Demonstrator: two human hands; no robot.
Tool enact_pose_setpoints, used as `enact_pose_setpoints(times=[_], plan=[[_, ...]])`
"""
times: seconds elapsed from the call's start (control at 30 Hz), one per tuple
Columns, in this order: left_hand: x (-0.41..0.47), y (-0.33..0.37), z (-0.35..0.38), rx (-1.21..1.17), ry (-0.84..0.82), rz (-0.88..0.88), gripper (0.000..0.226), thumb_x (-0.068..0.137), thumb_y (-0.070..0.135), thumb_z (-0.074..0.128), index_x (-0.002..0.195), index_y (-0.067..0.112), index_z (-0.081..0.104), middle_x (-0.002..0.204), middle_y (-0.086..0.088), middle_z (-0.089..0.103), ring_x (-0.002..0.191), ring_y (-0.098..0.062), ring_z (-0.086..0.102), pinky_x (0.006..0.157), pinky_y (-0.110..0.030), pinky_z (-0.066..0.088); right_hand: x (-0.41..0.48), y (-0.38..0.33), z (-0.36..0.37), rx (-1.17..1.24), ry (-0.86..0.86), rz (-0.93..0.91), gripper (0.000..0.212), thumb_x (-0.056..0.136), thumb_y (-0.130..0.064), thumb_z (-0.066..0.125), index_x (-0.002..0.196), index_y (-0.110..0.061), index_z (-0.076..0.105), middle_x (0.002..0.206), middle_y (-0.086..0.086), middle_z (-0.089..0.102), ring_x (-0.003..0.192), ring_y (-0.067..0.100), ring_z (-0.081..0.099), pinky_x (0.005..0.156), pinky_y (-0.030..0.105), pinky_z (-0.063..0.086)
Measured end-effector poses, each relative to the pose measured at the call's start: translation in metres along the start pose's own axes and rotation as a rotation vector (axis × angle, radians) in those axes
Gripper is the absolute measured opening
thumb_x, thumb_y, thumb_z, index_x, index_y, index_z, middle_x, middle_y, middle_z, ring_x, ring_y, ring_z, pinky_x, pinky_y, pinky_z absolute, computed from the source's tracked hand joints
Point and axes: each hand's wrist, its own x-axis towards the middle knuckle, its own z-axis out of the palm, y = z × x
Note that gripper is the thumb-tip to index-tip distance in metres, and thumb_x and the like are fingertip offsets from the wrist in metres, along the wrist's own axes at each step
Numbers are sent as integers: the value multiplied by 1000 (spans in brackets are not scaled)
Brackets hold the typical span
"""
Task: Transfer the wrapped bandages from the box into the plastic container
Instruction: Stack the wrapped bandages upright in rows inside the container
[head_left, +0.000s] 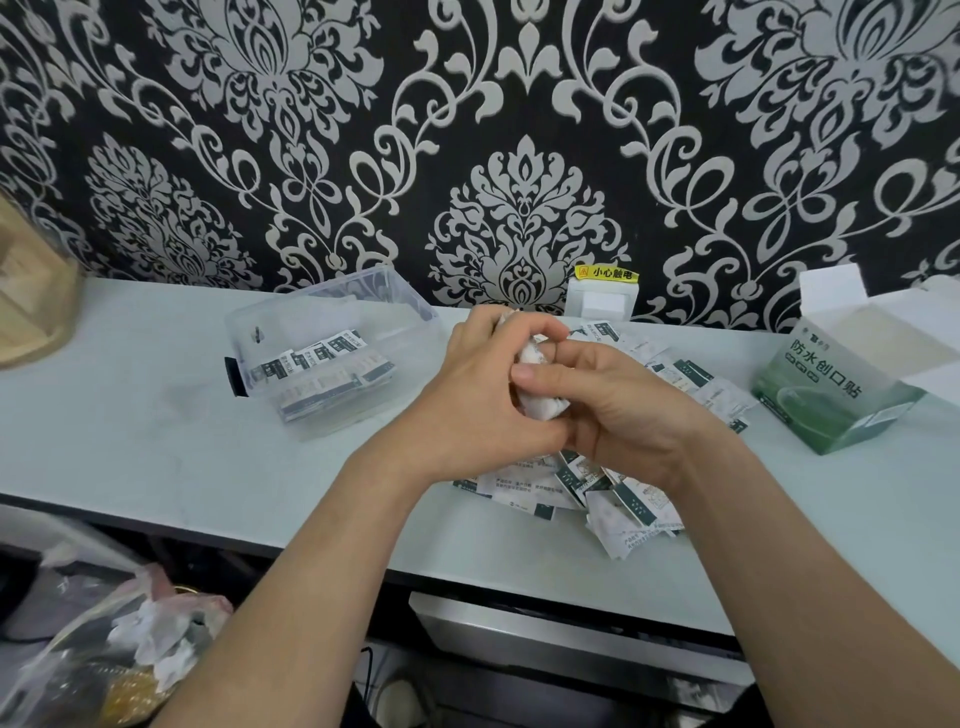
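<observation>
Left hand (475, 382) and right hand (621, 415) clutch a white bundle of wrapped bandages (540, 404). White-and-green packets (631, 501) lie scattered beneath

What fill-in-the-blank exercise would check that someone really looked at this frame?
1. The green box stands on the person's ____ side.
2. The clear plastic container already holds some wrapped ____.
3. The left hand and the right hand grip one white bunch above the loose pile, which lies between the container and the ____.
Missing words: right; bandages; box.
</observation>
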Motion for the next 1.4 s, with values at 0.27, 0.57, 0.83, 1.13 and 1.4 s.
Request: enact_pose_setpoints(times=[0.27,0.57,0.83,1.13,1.4], plan=[[2,-6,0,247,96,-45,73,60,54,69,125,35,42,116,9,29,117,-11,28,96,-29,39,-4,-1,7,-339,98,-123,30,94,9,46,98,-17,60,47,-8,58,41,1,49,47,16,42],[8,-13,-19,-123,211,-123,27,92,11,61,110,30,62,93,2,66,72,-11,63,70,-29,52,-4,0,7,-706,390,-221,41,101,-2,38,119,-28,63,83,8,68,45,-1,58,41,15,40],[11,-14,-20,-311,482,-209,26,88,-2,63,92,23,68,71,3,66,51,-12,66,57,-26,54,6,11,20,-1079,584,-329,47,99,-10,45,146,-14,40,114,10,62,96,18,63,82,28,49],[9,-6,-46,-417,636,-168,31,86,-5,65,78,25,67,74,-3,69,49,-12,63,52,-21,52,9,11,57,-1049,797,-649,35,88,5,52,116,-12,64,75,2,72,67,11,69,61,27,48],[8,-1,-134,-244,259,-43,24,83,-12,64,78,10,67,59,3,68,49,-11,61,48,-21,52,26,-56,54,-246,-1,-9,38,87,-35,59,112,-6,58,106,13,73,98,24,71,83,31,52]])
